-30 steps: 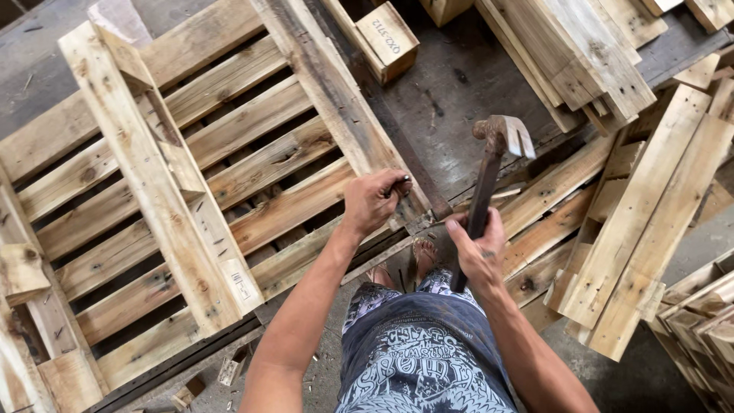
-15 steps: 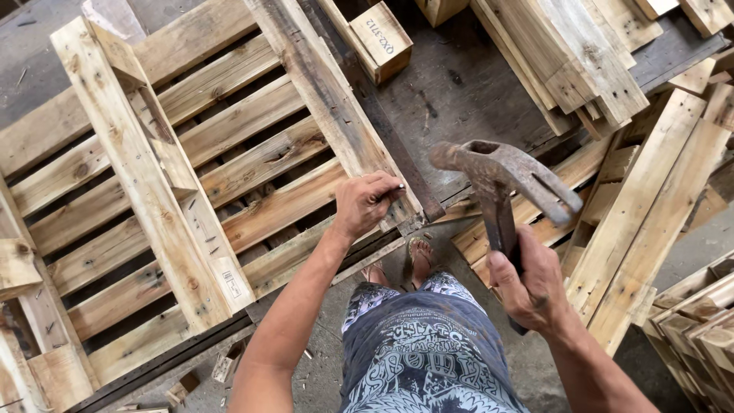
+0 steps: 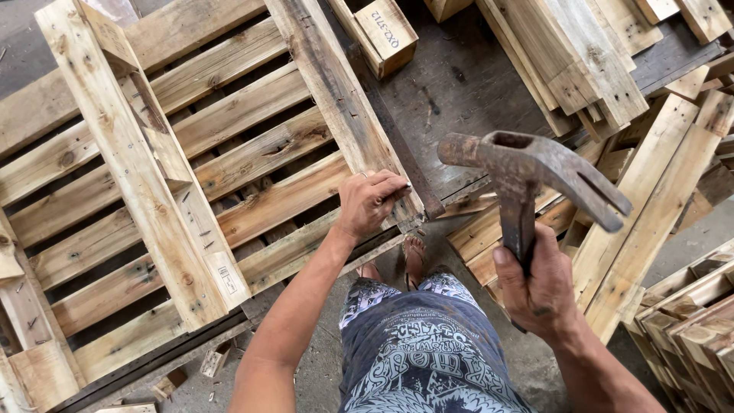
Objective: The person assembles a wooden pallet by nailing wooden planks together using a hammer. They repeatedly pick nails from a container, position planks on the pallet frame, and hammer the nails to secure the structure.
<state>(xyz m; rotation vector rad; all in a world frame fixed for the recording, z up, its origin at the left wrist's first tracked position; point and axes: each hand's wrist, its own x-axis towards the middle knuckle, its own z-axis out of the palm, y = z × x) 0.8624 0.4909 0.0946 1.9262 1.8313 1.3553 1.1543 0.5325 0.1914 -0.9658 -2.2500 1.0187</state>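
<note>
My right hand [image 3: 544,287] grips the handle of a rusty claw hammer [image 3: 535,172], raised high and close to the camera, head up. My left hand [image 3: 370,203] rests on the near end of a thick plank [image 3: 336,99] of a wooden pallet [image 3: 153,176], fingers pinched together at the plank's edge; whatever they pinch is too small to make out. A dark metal bar [image 3: 405,157] lies along the plank's right side, ending just beyond my left fingers. My bare feet [image 3: 401,260] stand below the pallet corner.
Stacks of loose planks [image 3: 573,53] lie at the top right, more boards [image 3: 650,206] lean at the right, and piled pallets [image 3: 688,321] fill the lower right. A small wooden block [image 3: 386,34] sits at the top. Scrap bits litter the concrete floor [image 3: 466,84].
My right hand has lifted the hammer from down beside the pallet corner up toward the camera. My left hand has stayed pinched at the plank's end.
</note>
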